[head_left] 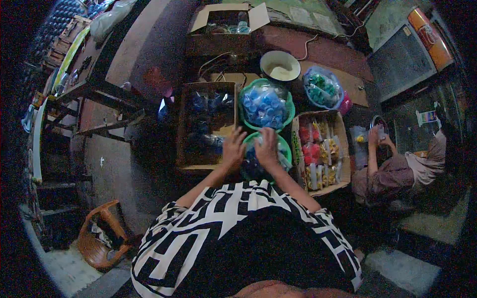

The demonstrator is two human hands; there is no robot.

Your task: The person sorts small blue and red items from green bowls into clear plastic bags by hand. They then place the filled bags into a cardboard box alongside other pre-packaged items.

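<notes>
Both hands are close together over the near green basket (289,149), which holds dark blue pieces and clear plastic. My left hand (233,149) is at the basket's left side with its fingers curled inward. My right hand (267,150) reaches down over the middle, fingers bent and pressed together. What lies between the fingertips is too small and dim to make out. Just beyond, a larger green basket (242,111) is heaped with light blue plastic pieces (263,107) in clear bags. Left of my hands stands a cardboard box (206,161) with dark blue bagged pieces.
At right, a cardboard box (296,144) holds red and yellow bagged pieces. Behind are a white basin (280,69), a basket of green pieces (323,84) and an open carton (226,37). Another person (392,174) sits at right, hands on something small. A wooden chair (104,238) stands lower left.
</notes>
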